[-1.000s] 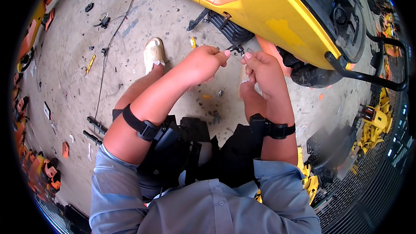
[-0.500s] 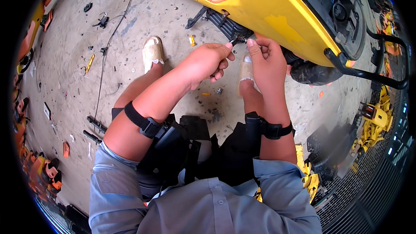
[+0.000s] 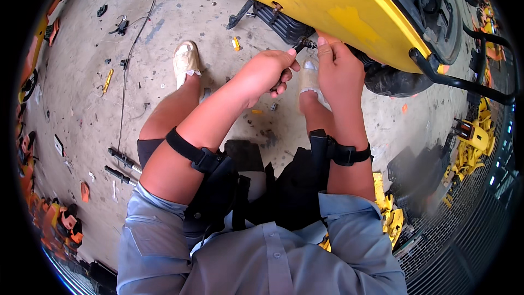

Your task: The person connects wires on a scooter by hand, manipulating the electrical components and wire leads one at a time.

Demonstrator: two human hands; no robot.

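My left hand [image 3: 273, 71] is closed, thumb pressed over curled fingers, on a slim black piece [image 3: 299, 45] that slants up out of the grip. At its far end a small shiny metal part [image 3: 311, 44] reaches across to my right hand [image 3: 339, 68]. That hand is closed as well, its thumb tip on the metal part; its other fingers are mostly hidden behind the thumb. The exact kind of both pieces is too small to tell. Both hands are beside the lower edge of a yellow and orange vehicle body [image 3: 338, 22], in front of a black ribbed step [image 3: 281, 24].
A black tyre [image 3: 397, 82] and a black bar [image 3: 464, 92] stand out at the right. On the concrete floor [image 3: 153, 65] lie a long dark cable [image 3: 124, 98], a yellow piece [image 3: 236, 43] and a black lever part [image 3: 121, 25]. Yellow parts [image 3: 475, 136] are heaped at far right.
Both hands have shifted slightly up, toward the vehicle, still holding the same pieces. My right hand has turned so that its curled fingers show less. The view has moved a little.
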